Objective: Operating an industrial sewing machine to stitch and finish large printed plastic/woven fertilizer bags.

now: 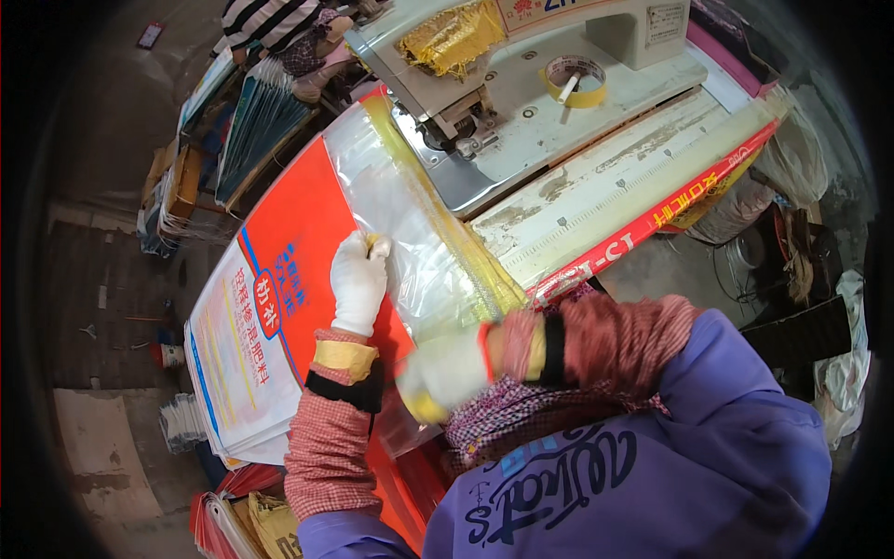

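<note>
Red-and-white printed sack [307,200] lies left of the sewing machine [531,116], clear film [396,200] along its right side. Left hand [360,284], gloved, fingers curled at the film's edge; can't tell if it pinches anything. Right hand [447,377] blurred, nearer and farther right; can't tell its grip. Risks: slick film could slip or crease under uneven pressure; loose edge could snag on the machine's metal parts; glove fabric could catch too. Textures: sack flat, smooth-looking; film shiny, wrinkled, see-through; gloves matte; tape roll [591,97] ring-shaped.
</note>
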Motion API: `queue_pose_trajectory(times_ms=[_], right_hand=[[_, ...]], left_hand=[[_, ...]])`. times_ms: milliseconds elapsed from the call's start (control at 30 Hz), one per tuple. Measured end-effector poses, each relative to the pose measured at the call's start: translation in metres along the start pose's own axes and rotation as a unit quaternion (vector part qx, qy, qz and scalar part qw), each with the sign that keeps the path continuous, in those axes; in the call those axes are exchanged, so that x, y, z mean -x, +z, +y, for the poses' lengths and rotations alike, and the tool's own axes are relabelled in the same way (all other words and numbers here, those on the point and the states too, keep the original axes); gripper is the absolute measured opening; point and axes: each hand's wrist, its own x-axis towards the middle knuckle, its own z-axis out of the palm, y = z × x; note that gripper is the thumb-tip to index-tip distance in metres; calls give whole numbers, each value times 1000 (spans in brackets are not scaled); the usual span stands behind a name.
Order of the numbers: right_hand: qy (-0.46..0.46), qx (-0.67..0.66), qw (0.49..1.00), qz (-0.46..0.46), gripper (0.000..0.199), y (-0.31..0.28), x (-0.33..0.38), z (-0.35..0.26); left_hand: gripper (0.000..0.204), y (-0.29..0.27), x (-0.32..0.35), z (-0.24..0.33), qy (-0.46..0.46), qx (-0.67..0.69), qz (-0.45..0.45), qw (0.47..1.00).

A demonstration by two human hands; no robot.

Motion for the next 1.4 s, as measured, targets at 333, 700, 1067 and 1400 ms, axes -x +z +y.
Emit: queue_pose_trajectory(times_ms=[333,700,1067,1400], right_hand=[[371,161,903,144,34,-125,-31,47],[269,159,899,306,44,-105,-58,22],[22,205,978,19,20,-8,-77,-25],[163,-16,938,305,8,-68,-127,55]], left_hand=[[15,-27,47,2,145,-103,5,984],[10,-89,36,1,-119,380,37,917],[7,-164,77,-28,-12,368,170,914],[2,-225,149,-18,-9,270,302,914]])
